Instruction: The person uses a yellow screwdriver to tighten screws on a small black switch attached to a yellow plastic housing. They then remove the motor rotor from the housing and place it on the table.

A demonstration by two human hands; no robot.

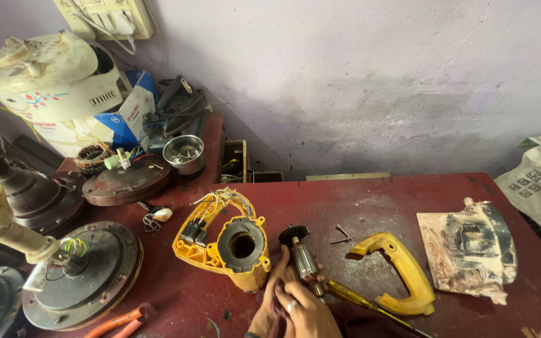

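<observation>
**Armature in hand**

Red, worn workbench (370, 200) lay under us. Just right of the yellow plastic motor housing (223, 247), our left hand (270, 297) and right hand (305, 313) together clasped the grey metal armature (303, 260); we judged it heavy, stiff, best gripped mid-core.

armature (302, 258) on table (370, 200), right of motor housing (226, 244) | handle cover (399, 272) right of armature | screws (341, 235) behind handle cover | pliers (117, 322) at front left
</observation>
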